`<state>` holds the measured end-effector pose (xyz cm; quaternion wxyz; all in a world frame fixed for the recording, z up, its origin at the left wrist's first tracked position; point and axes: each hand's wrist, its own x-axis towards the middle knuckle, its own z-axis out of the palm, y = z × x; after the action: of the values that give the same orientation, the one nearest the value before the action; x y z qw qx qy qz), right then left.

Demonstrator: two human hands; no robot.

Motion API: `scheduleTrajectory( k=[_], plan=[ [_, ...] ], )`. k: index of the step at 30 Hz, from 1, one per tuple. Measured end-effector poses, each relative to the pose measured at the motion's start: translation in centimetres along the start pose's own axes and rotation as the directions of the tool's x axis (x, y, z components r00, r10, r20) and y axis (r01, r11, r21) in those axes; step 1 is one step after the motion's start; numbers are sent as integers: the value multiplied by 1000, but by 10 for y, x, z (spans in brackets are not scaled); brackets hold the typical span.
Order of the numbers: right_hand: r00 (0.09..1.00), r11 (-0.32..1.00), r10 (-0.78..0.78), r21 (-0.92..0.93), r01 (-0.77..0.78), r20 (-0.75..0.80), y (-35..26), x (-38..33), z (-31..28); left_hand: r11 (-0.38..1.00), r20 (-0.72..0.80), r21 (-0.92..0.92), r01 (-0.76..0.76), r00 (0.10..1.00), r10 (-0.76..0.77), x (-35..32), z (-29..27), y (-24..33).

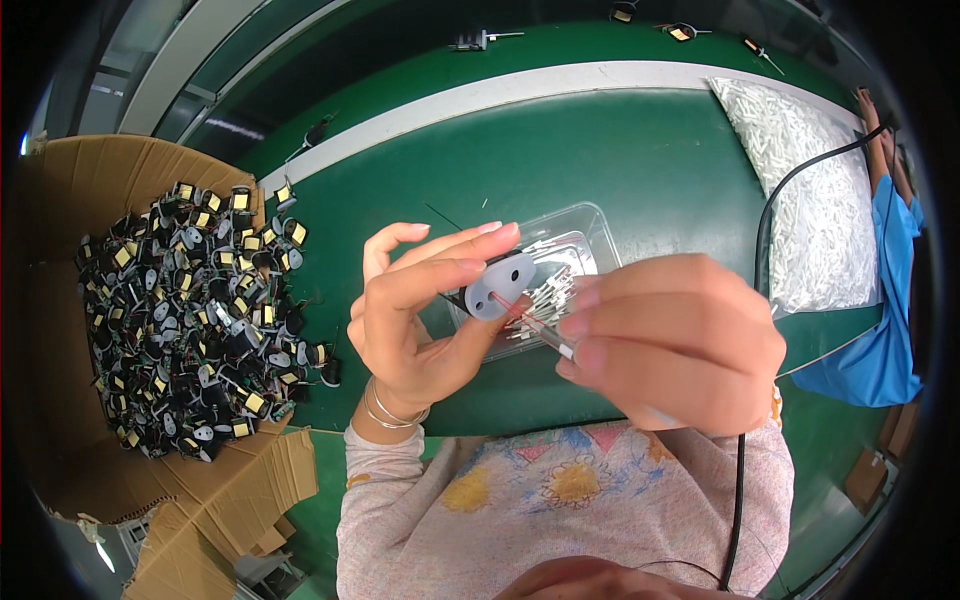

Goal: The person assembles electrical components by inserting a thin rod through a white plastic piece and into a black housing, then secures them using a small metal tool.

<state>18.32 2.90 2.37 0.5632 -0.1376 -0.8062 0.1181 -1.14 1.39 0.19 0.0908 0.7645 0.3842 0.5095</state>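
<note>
My left hand (415, 310) holds a small black coil part with a grey oval plate (497, 287) that has two holes, pinched between thumb and fingers. My right hand (675, 340) pinches a thin clear sleeve tube (545, 335) over a reddish wire coming out of the plate. Both hands hover over a clear plastic tray (590, 225) holding several short white tubes (550, 290) on the green table (620, 160).
A flattened cardboard box (90, 190) at left carries a heap of black and yellow coil parts (195, 320). A clear bag of white tubes (815, 190) lies at right, crossed by a black cable (765, 230). Another person in blue (885, 300) sits at far right.
</note>
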Motion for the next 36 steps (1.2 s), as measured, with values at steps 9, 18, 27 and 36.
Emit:
scheduleTrajectory(
  k=[9, 18, 27, 36],
  plan=[
    [997, 985, 69, 159, -62, -42, 9, 4, -4, 1000, 16, -20, -24, 1000, 24, -1, 0, 0],
    [997, 993, 70, 95, -68, -14, 6, 6, -7, 998, -12, 25, -50, 999, 50, 1, 1, 2],
    [1000, 997, -10, -77, 11, 9, 4, -1, 4, 986, 62, 140, -88, 995, 80, 1, -5, 3],
    [971, 973, 227, 35, -230, 80, 14, 6, 2, 921, 29, -361, 148, 989, -147, -4, 4, -1]
  ],
)
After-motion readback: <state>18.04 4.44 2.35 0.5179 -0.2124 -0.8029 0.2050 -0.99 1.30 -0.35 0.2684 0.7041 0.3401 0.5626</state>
